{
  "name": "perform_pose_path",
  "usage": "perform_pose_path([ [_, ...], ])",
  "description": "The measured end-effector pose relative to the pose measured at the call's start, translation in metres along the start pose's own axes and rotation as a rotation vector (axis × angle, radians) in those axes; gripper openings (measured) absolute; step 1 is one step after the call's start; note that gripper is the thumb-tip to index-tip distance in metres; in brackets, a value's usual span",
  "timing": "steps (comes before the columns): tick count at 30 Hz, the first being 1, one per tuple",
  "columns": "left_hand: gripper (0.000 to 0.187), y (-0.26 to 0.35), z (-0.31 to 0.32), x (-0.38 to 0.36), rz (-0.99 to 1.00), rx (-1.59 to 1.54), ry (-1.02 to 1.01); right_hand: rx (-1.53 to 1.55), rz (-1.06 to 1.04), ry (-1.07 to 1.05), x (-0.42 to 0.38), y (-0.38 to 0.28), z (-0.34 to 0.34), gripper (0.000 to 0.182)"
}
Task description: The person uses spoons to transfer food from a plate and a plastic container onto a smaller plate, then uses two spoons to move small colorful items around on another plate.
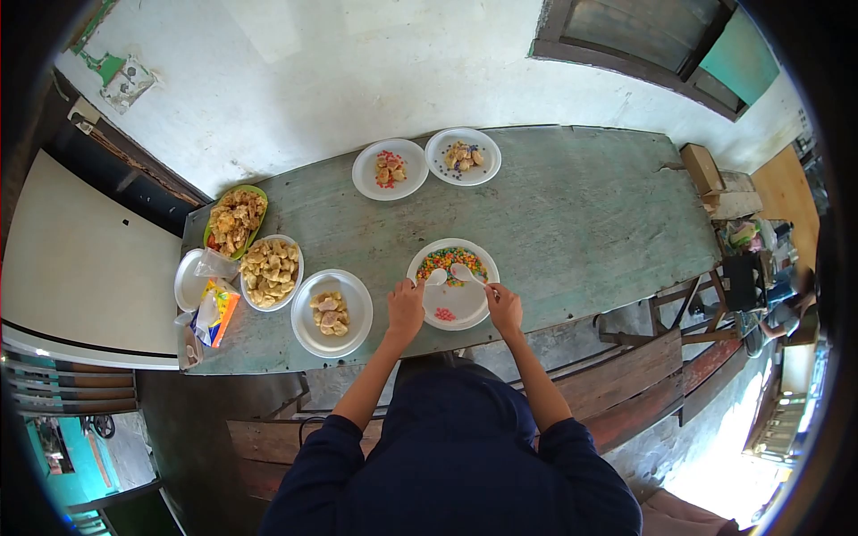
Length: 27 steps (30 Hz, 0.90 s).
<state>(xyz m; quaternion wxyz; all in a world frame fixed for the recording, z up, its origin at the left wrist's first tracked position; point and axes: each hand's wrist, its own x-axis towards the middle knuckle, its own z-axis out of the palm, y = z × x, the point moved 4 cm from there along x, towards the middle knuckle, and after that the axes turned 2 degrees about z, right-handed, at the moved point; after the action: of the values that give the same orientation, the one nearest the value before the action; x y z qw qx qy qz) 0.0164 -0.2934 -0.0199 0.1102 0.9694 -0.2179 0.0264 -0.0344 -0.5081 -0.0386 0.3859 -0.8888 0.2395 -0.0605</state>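
In front of me a white plate (472,314) carries a band of small, multicoloured candy-like pieces (441,259) along its far side. A small group of pink pieces (445,314) lies apart on its near side. My left hand (406,308) is closed around the handle of a white spoon (436,277) at the plate's left rim. From the right rim, my right hand (506,310) grips another white spoon (461,272). Both spoon bowls are over the coloured pieces, close to each other. Whether the bowls hold anything is too small to tell.
Left of me stand a plate with light brown food chunks (331,314), a heaped bowl of similar chunks (270,272), a green dish of fried food (236,221) and an orange-yellow packet (216,313). Two topped plates (390,189) (483,175) sit near the wall. A wooden bench (626,384) runs along the table's near side.
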Motion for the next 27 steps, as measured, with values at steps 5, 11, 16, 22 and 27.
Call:
perform_pose_path([
  [5, 0.041, 0.001, -0.003, 0.002, 0.003, -0.019, 0.003, -0.010, 0.002, 0.030, -0.001, 0.004, -0.001, 0.022],
  [11, 0.041, -0.016, -0.011, -0.002, -0.070, -0.103, 0.045, 0.050, -0.006, -0.049, -0.019, -0.013, -0.023, 0.020],
  [16, 0.043, -0.031, -0.013, -0.014, -0.105, -0.118, 0.043, -0.067, -0.254, -0.096, -0.042, -0.023, -0.030, 0.019],
  [22, 0.044, -0.023, -0.009, -0.017, -0.067, -0.136, 0.009, -0.112, -0.111, 0.031, -0.024, -0.024, -0.035, 0.020],
  [27, 0.041, -0.007, -0.005, -0.017, -0.019, -0.152, -0.031, -0.190, -0.162, 0.056, -0.020, -0.031, -0.032, 0.019],
])
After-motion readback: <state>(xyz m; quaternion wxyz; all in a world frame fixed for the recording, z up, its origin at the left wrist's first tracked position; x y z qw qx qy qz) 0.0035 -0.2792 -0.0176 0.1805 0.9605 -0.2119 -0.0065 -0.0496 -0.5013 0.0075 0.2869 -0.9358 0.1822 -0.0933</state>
